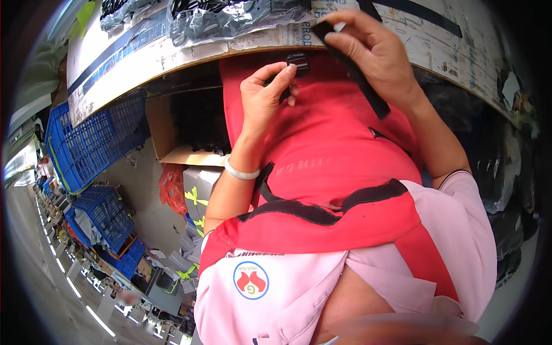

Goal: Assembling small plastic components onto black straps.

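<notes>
Rows of lights (pixel 99 320) ran off through a crowded workroom to the left of a worker in a red apron (pixel 345 138), positioned close against a pale, scuffed tabletop (pixel 129 72). The worker's left hand (pixel 265 95) had its thumb and fingertips pinched together on a small black buckle (pixel 298 64), held over the apron just short of the tabletop's near edge. Whether the dark piece beneath those fingers was part of the buckle could not be told. The right hand (pixel 376 57) gripped a flat black strap (pixel 369 95) near its upper end, thumb pressed toward bent fingers; the strap slanted down over the apron, well clear of the buckle. Good handling seemed to call for a light hold on the buckle's rim, its bars free of the fingertips, and a grip close to the strap's end so that it lay flat without twisting; the long loose tail looked liable to snag. Farther out, a clear bag (pixel 215 26) of black parts lay along the tabletop's near edge, left of the right hand. A cardboard box (pixel 159 123) of dark pieces sat below that edge, and blue crates (pixel 95 138) stood near the tabletop's left corner.
</notes>
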### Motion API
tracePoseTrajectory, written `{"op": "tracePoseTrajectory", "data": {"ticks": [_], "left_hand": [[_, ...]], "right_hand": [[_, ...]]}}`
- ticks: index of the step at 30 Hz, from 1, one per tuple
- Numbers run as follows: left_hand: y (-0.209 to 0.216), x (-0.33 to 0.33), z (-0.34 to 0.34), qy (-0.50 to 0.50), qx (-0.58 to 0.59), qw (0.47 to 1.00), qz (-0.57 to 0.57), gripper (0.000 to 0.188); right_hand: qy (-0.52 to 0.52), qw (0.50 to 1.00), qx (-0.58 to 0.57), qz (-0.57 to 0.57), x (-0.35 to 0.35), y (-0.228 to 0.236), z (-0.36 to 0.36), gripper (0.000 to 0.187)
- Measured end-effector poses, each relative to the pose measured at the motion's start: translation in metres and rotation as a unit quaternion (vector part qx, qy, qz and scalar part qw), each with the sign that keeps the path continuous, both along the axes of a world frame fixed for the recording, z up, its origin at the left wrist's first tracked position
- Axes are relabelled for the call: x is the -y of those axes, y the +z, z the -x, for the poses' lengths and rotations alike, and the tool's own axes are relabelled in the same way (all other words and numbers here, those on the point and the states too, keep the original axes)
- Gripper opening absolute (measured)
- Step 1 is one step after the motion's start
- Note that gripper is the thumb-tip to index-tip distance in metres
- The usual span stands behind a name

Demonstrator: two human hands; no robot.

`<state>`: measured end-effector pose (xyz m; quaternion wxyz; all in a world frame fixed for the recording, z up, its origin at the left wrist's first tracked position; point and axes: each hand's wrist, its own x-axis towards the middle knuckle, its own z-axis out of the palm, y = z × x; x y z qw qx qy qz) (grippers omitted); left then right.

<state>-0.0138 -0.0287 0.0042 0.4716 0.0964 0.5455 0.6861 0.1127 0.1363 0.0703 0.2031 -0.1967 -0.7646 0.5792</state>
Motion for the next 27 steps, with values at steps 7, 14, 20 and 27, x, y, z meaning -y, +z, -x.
{"op": "tracePoseTrajectory", "data": {"ticks": [7,14,20,27], "left_hand": [[-0.002,0.0,-0.009,0.003,-0.128,0.992,-0.001,0.011],[-0.014,0.002,-0.006,0.015,-0.472,0.881,-0.029,0.012],[-0.008,0.002,-0.003,0.003,-0.549,0.832,-0.077,0.013],[-0.011,0.012,-0.009,-0.025,-0.188,0.981,-0.038,0.017]], "right_hand": [[0.053,0.924,0.147,0.35,0.026,-0.035,-0.005,0.022],[0.033,0.899,0.074,0.43,0.032,-0.046,0.0,0.025],[0.041,0.903,0.04,0.426,0.028,-0.058,0.0,0.031],[0.092,0.869,0.061,0.482,0.023,-0.064,-0.002,0.026]]}}
